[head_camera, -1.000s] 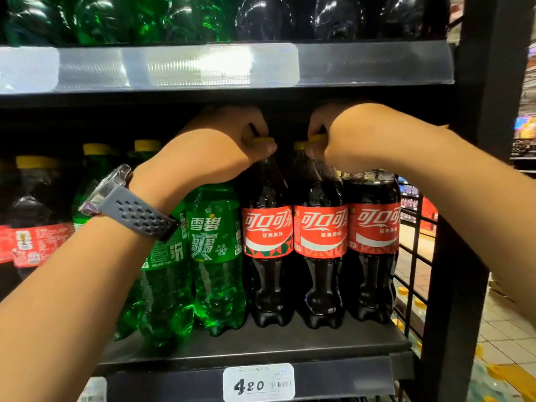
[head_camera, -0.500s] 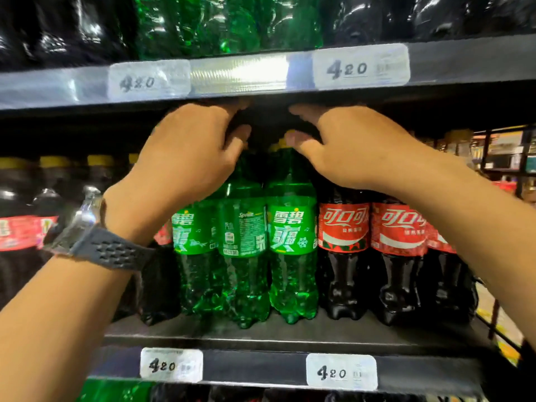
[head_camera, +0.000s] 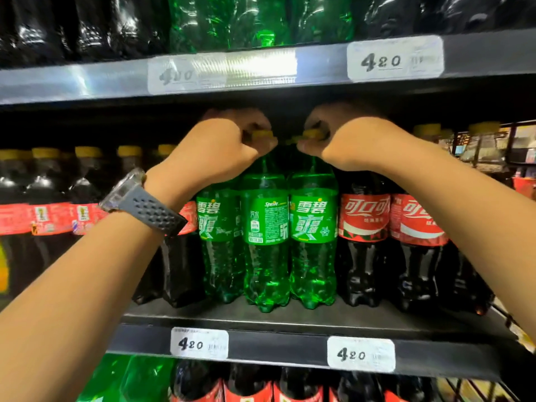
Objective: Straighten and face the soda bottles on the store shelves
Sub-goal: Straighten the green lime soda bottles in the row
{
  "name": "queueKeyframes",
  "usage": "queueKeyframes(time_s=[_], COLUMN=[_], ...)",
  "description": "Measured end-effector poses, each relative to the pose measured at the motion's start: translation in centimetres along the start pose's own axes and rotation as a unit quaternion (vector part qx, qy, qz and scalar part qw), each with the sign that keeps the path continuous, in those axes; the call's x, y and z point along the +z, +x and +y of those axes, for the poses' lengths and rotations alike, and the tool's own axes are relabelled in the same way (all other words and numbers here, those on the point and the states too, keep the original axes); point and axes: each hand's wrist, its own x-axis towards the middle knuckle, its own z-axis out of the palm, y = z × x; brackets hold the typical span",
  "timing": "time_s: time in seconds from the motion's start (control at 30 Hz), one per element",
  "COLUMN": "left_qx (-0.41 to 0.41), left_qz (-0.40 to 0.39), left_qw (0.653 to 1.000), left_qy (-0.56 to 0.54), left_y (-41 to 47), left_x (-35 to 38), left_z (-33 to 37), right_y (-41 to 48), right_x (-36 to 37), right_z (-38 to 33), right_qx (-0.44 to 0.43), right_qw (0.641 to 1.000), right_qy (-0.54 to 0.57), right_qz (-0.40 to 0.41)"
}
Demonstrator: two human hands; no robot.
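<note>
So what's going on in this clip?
A person is tidying soda on a store shelf. The left hand grips the yellow cap of the middle green bottle, whose back label shows; the right hand grips the cap of the right green bottle, which faces front. On either side stand cola bottles.

Dark shelving [head_camera: 290,317], glare-lit rail [head_camera: 261,66], possibly an aisle [head_camera: 519,146] beyond.

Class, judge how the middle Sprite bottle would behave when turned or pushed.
The middle Sprite bottle looks full, so probably heavy for its size. Tall on a narrow base, it may tip if pushed near the cap. Round, it likely turns easily.
</note>
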Motion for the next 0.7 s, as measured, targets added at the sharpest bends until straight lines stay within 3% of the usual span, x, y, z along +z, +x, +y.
queueKeyframes(time_s=[0.1, 0.3, 0.43, 0.5, 0.7], left_qx=[-0.003, -0.016, -0.001, 0.005, 0.02], left_qz=[0.03, -0.02, 0.019, 0.02, -0.096], left_qw=[0.998, 1.0, 0.993, 0.991, 0.995], left_qy=[0.057, -0.007, 0.12, 0.131, 0.013], left_y=[0.2, 0.3, 0.4, 0.8, 1.3], left_x=[0.2, 0.6, 0.9, 0.7, -0.5], left_z=[0.5, 0.5, 0.4, 0.7, 0.2], right_y=[0.1, 0.4, 0.6, 0.6, 0.6], right_x=[0.0, 0.2, 0.2, 0.2, -0.1], right_z=[0.3, 0.8, 0.7, 0.5, 0.5], right_qx=[-0.027, -0.045, -0.048, -0.045, -0.051], right_qw=[1.0, 0.999, 0.999, 0.999, 0.998], right_qy=[-0.004, 0.005, -0.015, -0.025, -0.008], right_qz=[-0.001, -0.003, 0.001, 0.007, -0.026])
